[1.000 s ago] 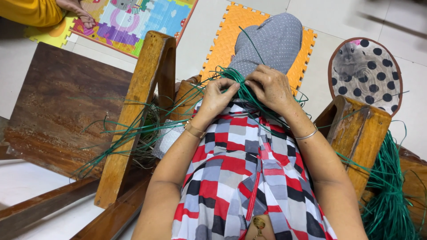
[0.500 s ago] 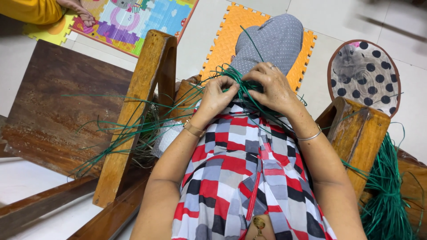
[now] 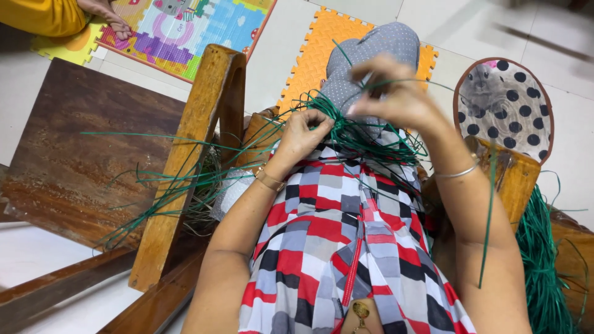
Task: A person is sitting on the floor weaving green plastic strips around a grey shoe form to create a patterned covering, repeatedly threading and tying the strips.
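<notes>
My left hand [image 3: 304, 133] is closed on a bunch of thin green strands [image 3: 346, 127] gathered over my lap, which is covered by a red, grey and white checked cloth [image 3: 343, 235]. My right hand [image 3: 396, 93] is raised above the bunch, blurred, pinching one green strand that arcs to the right and hangs down past my forearm. Loose green strands [image 3: 167, 179] fan out to the left across a wooden frame post [image 3: 189, 154]. A grey dotted cushion [image 3: 371, 52] lies just beyond my hands.
A dark wooden board [image 3: 80, 148] lies at left. An orange foam mat [image 3: 315, 55] and a colourful puzzle mat [image 3: 192, 28] cover the floor. A dotted oval mat [image 3: 507, 99] sits at right, with a heap of green strands [image 3: 544, 272] below it. Another person's hand [image 3: 111, 18] rests top left.
My right hand has lifted up and away from the bunch, pulling one green strand out. My left hand stays gripping the strands.
</notes>
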